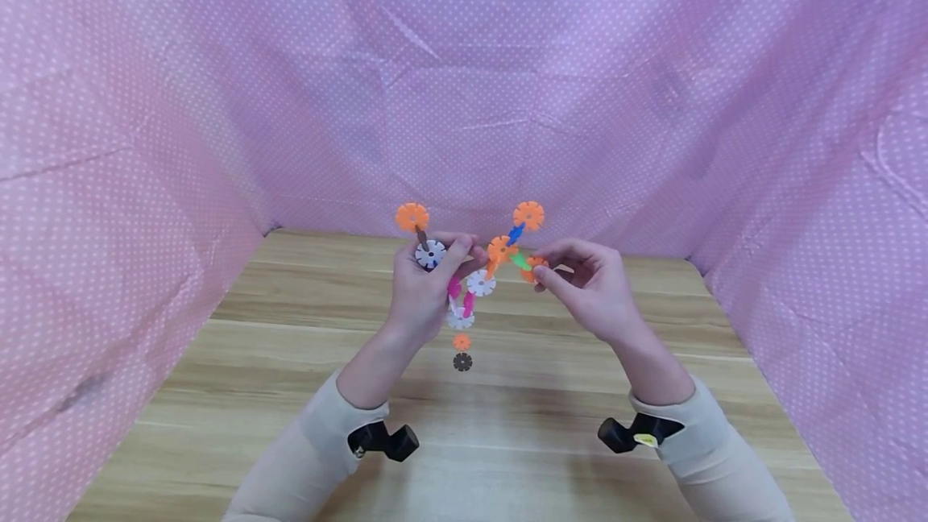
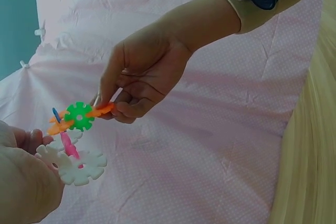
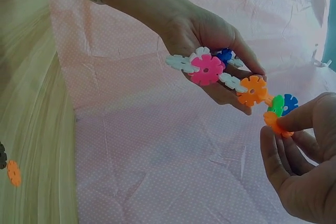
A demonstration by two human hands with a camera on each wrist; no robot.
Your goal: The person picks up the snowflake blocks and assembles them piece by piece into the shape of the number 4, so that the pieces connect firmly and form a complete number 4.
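Observation:
My left hand (image 1: pixel 424 292) holds a branching chain of notched plastic snowflake discs up off the table. On its left branch are an orange disc (image 1: pixel 412 217), a brown one (image 1: pixel 423 238) and a white one (image 1: pixel 430 254). Lower down hang a white disc (image 1: pixel 481 283) and a pink disc (image 3: pixel 205 70). To the right, a middle orange disc (image 1: pixel 502 249) joins a blue disc (image 1: pixel 515 234) and a green disc (image 2: pixel 79 116). My right hand (image 1: pixel 598 288) pinches the orange end disc (image 3: pixel 277 123) slotted to the green one. The left fingers hide some joints.
A loose orange disc (image 1: pixel 461 341) and a dark brown disc (image 1: pixel 462 362) lie on the wooden table (image 1: pixel 290 393) below the hands. Pink dotted cloth (image 1: pixel 464 103) walls in the back and both sides.

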